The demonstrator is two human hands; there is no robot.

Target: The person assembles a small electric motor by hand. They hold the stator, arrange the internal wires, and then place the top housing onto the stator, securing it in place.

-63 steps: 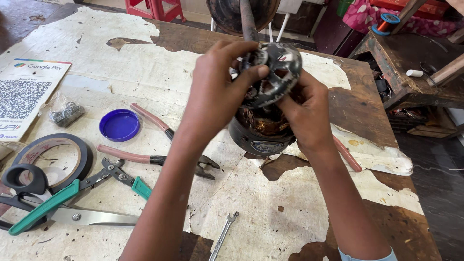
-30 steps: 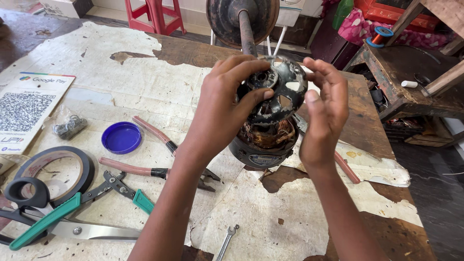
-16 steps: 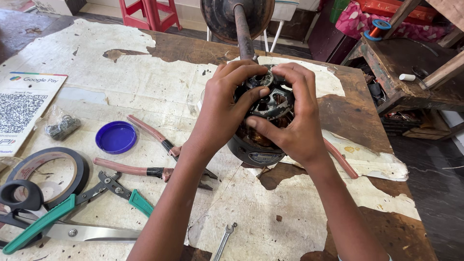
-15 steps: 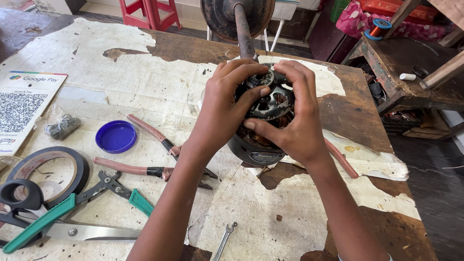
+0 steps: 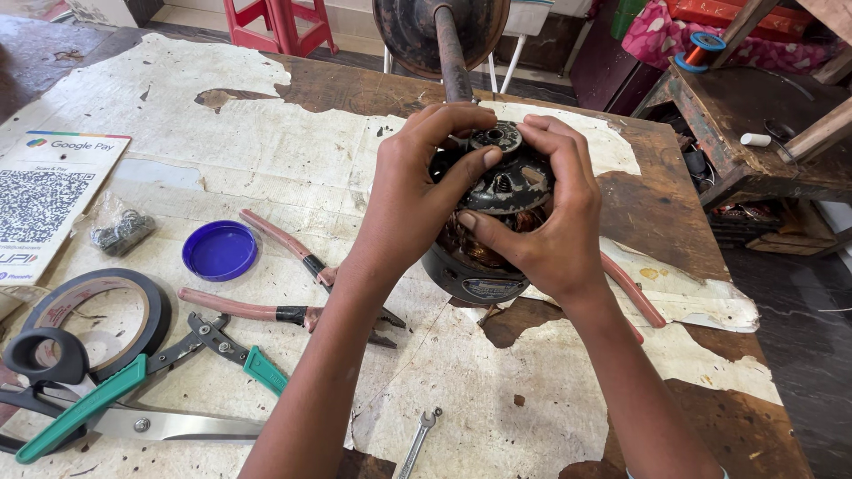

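- Motor body (image 5: 470, 275): dark round housing, copper windings visible inside; we see it standing on the counter (image 5: 674, 195) at centre, just in front of a rusty shaft w/ disc (image 5: 448, 44).
- End cover (image 5: 510, 173): dark metal cap w/ openings, sits on top of motor body, tilted a bit; both hands on it.
- Left hand (image 5: 417, 195): we note fingers curled over cover's left & top edge, thumb pressed on its face; holding the cover.
- Right hand (image 5: 550, 222): fingers wrapped round cover's right side, thumb across the front under it; also gripping the cover.
- Pink-handled pliers (image 5: 293, 284): lying left of motor, near left forearm, jaws pointing toward motor.
- Blue lid (image 5: 219, 250): flat on counter, left of pliers.
- Small bag of metal bits (image 5: 120, 229): further left, beside a printed card (image 5: 49, 200).
- Black tape roll (image 5: 98, 315), green-handled cutters (image 5: 160, 372), scissors (image 5: 133, 424): grouped at near-left edge.
- Small spanner (image 5: 417, 442): near edge, between our forearms.
- Counter top: torn pale paper (image 5: 266, 124) over worn brown wood.
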